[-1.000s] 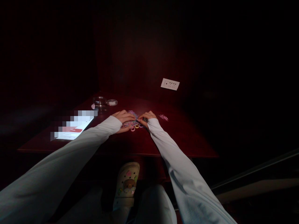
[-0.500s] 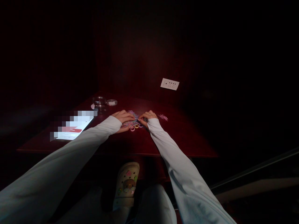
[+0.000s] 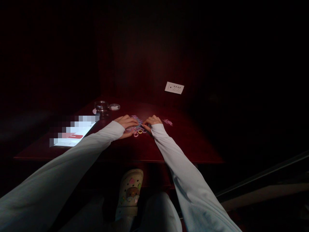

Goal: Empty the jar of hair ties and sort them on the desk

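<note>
A pile of small coloured elastic hair ties (image 3: 136,120) lies on the dark red table between my hands. My left hand (image 3: 126,123) rests over the pile's left side, its thumb and fingers apart around the bands. From the right, my right hand (image 3: 152,120) reaches the pile with thumb and index fingertip pressed together. Whatever is in that pinch is too small to make out. In front of the pile sit a few ring-shaped ties: a pink one (image 3: 135,134), a yellow one (image 3: 140,131) and a purple one (image 3: 144,131).
A smaller heap of pink and purple hair ties (image 3: 167,122) lies right of my right hand. At the back left stand a clear round jar (image 3: 101,105) and its lid (image 3: 114,107). A lit screen (image 3: 74,133) lies at left. A wall socket (image 3: 174,87) is behind.
The view has shifted slightly. Both hands stay at the pile, with only small finger movements; the heap on the right looks unchanged.
</note>
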Motion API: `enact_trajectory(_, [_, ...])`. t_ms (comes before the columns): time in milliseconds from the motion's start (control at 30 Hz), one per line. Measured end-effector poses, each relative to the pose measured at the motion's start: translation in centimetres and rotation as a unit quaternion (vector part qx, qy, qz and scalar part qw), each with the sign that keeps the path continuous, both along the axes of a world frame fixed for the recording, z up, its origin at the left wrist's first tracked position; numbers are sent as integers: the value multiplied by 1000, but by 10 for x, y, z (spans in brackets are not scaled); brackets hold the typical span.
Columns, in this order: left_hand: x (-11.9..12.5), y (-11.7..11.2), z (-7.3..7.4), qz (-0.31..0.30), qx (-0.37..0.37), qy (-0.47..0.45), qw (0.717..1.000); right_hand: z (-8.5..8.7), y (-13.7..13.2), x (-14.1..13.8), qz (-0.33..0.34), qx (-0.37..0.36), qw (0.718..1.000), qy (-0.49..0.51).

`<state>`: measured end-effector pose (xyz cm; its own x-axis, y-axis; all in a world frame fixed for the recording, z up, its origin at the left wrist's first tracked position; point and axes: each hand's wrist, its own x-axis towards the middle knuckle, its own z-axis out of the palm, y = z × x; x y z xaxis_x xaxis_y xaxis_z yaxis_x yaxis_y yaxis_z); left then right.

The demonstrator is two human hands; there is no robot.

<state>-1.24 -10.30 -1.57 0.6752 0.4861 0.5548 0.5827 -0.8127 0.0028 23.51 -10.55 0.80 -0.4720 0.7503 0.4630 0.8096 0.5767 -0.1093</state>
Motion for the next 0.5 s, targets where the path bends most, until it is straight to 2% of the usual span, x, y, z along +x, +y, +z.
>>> enact_trajectory(300, [-1,-5,8,-4,-16,23,1000,3,-2,1,8,5,1000,-22])
enact_trajectory(500, [-2,-3,7,-4,-16,18,1000,0,2,7,-23,-4,999,49])
